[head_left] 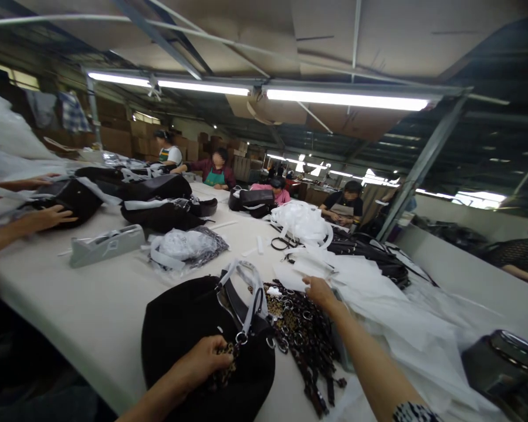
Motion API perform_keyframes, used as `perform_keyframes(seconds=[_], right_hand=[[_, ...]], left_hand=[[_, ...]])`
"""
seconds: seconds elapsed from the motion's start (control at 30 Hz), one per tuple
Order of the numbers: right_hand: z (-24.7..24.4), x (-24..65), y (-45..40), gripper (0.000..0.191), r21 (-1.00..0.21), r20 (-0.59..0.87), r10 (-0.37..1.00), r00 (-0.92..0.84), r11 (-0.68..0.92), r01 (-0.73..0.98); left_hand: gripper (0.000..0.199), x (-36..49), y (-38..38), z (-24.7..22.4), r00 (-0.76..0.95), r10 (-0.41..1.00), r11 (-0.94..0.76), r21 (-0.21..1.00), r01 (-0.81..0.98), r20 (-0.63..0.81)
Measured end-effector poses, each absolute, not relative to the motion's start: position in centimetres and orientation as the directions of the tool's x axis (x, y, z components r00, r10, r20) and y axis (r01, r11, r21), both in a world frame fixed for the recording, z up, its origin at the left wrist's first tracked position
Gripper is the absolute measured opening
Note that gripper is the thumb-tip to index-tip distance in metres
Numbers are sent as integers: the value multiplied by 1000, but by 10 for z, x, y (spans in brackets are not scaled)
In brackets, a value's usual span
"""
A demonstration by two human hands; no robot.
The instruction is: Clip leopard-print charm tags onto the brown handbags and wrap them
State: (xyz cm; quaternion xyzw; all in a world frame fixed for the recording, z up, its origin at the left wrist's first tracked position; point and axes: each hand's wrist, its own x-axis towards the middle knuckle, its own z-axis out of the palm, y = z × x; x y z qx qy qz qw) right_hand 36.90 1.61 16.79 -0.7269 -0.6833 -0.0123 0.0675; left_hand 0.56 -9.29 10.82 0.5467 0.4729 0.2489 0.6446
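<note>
A black handbag (176, 316) stands on the table in front of me, its handle (250, 275) wrapped in white covering. My left hand (205, 358) is closed round a brown-and-tan patterned bag charm (226, 358) at the bag's front, beside a metal ring. To the right of the bag lies a pile of similar dark charms (305, 340) with metal rings and straps. My right hand (322, 294) is above the pile's far right side, fingers curled at the edge of a white sheet (290, 278). Its fingertips seem to pinch that sheet, though the grip is partly hidden.
A tape dispenser (108, 245) and a plastic-wrapped bundle (187, 249) lie to the left. Black bags (158, 214) stand behind. White sheets (365, 275) spread rightwards, near a dark lidded container (501, 363). Another person's hands (48, 218) work on a bag at left; several people sit farther back.
</note>
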Motion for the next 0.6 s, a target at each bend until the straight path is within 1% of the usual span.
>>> perform_keyframes(seconds=[0.17,0.3,0.4,0.47,0.53,0.6], right_hand=[[141,372,27,33,-53,86,993,75,-71,996],[126,382,46,34,-62,31,998,47,-45,997],[116,392,62,33,-88,-29,999,13,-16,996],[109,398,72,31,-114,-54,999,5,-11,993],[104,402,79,29,-146,-49,999,15,-22,989],[103,403,82,23,-186,-11,999,45,-46,981]], left_hand=[[34,2,-90,97,440,825,302,935,187,-354],[43,0,-88,91,462,801,350,923,157,-382],[51,-2,-88,86,457,794,381,914,140,-401],[53,-3,-88,83,459,786,396,908,137,-413],[55,-5,-88,81,464,778,407,903,140,-423],[57,-6,-88,80,464,772,416,898,147,-434]])
